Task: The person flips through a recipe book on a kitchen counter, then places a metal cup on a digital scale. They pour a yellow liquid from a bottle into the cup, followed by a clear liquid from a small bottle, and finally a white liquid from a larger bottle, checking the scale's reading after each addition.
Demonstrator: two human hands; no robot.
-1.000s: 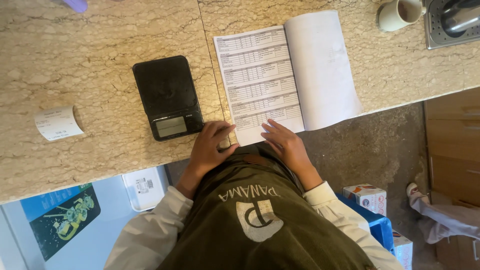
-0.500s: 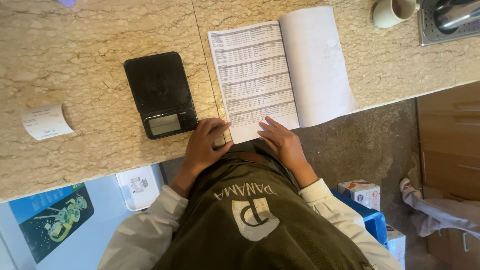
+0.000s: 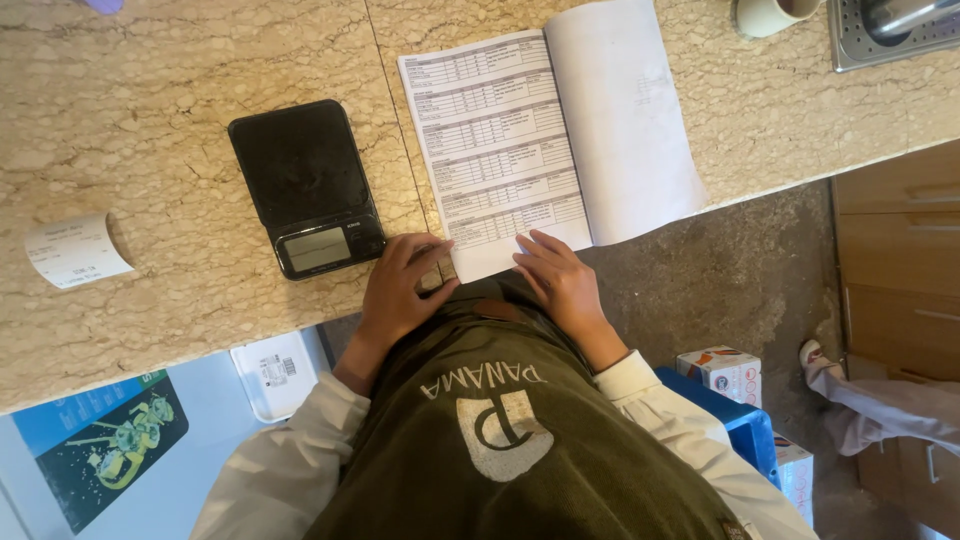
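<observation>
The person stands at the near edge of the stone counter (image 3: 150, 130). Both hands, the left hand (image 3: 400, 290) and the right hand (image 3: 560, 285), lie flat with loosely spread fingers on the bottom edge of the open booklet (image 3: 500, 150), holding nothing. The black scale (image 3: 305, 185) beside it carries nothing yet.

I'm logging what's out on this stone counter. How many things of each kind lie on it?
Black digital scale: 1
Open booklet: 1
Curled paper receipt: 1
Cup: 1
Total: 4
</observation>
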